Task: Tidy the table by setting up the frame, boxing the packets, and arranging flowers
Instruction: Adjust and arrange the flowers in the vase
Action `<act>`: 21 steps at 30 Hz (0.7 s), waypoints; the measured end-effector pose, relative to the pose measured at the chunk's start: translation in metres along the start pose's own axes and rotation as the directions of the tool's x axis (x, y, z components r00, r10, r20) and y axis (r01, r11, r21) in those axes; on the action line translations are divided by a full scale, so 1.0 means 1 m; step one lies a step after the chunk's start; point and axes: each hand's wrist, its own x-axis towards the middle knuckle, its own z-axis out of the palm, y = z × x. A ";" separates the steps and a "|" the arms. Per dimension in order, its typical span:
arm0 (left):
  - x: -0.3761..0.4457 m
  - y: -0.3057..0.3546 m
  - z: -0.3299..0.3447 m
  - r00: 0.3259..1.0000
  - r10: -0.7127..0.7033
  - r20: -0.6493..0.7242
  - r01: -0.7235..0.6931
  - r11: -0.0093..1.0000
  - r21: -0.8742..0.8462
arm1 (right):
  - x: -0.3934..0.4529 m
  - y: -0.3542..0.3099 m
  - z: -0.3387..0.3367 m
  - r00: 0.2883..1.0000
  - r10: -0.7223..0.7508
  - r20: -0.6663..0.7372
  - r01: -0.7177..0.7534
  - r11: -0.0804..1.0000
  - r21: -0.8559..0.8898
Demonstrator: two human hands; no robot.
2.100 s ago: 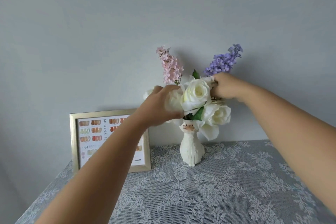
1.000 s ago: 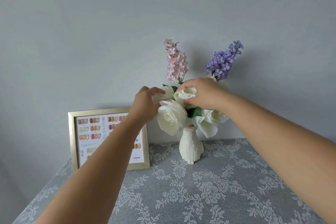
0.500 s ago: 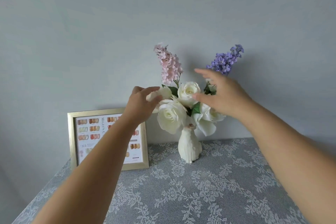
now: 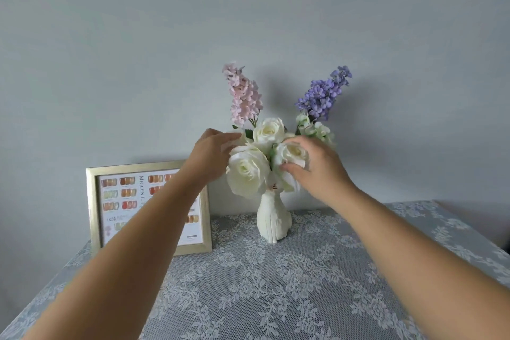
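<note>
A white cat-shaped vase [image 4: 273,220] stands upright at the back of the table and holds white roses [image 4: 247,171], a pink flower spike [image 4: 244,95] and a purple flower spike [image 4: 323,94]. My right hand [image 4: 317,168] pinches the right-hand white rose [image 4: 292,152] between thumb and fingers. My left hand [image 4: 211,153] reaches in from the left, its fingertips touching a white rose at the bouquet's left side. A gold picture frame [image 4: 92,210] stands upright against the wall, left of the vase, partly hidden by my left forearm.
A grey lace tablecloth [image 4: 276,298] covers the table. A plain grey wall [image 4: 248,22] rises directly behind the vase and frame. The table's right edge [image 4: 474,229] falls away at the far right.
My right hand, spread open in front of the flowers half a second ago, has dropped and closed on the right-hand white rose. My left hand stays at the bouquet's left side.
</note>
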 end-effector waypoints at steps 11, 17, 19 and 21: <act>-0.029 0.016 0.002 0.981 0.013 0.192 -0.018 0.999 0.026 | 0.030 -0.022 0.000 0.971 0.125 0.202 -0.081 0.973 -0.216; -0.035 0.017 0.009 0.991 -0.007 0.132 0.011 0.999 -0.031 | 0.017 -0.029 0.000 0.978 0.108 0.177 -0.090 0.990 -0.107; -0.039 0.021 0.014 0.992 0.009 0.128 -0.005 0.999 -0.039 | 0.011 -0.033 0.001 0.977 0.086 0.196 -0.067 0.992 -0.103; -0.041 0.021 0.011 0.995 0.004 0.100 0.010 0.991 -0.134 | 0.012 -0.032 -0.011 0.976 0.087 0.198 -0.072 0.994 -0.085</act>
